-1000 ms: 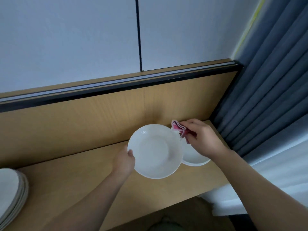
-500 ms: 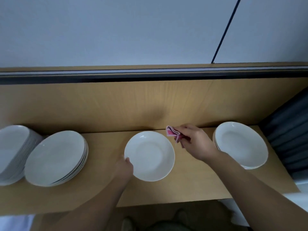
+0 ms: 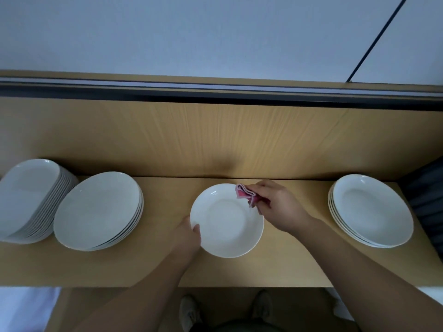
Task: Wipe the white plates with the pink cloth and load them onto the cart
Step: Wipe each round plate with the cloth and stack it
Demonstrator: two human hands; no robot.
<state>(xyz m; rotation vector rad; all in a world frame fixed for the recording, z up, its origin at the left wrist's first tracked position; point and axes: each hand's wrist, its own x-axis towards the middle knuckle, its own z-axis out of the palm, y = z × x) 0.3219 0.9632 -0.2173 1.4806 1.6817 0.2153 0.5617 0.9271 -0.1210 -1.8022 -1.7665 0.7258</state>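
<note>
A single white plate (image 3: 226,222) sits face-up over the middle of the wooden bench (image 3: 167,267); whether it rests on the wood or is held just above it cannot be told; the left hand (image 3: 187,238) has its grip closed on the plate's near-left rim, thumb on top; the right hand (image 3: 280,207) has its grip pinched round a bunched pink cloth (image 3: 245,194), which touches the plate's far-right rim; well apart to the right stands a short stack of deep plates (image 3: 371,212); to the left stands a stack of flat plates (image 3: 98,212), and just beside it a taller stack (image 3: 26,195) at the frame's edge; a wood back panel (image 3: 215,140) rises behind the bench; a dark curtain (image 3: 429,195) hangs at the far right.
</note>
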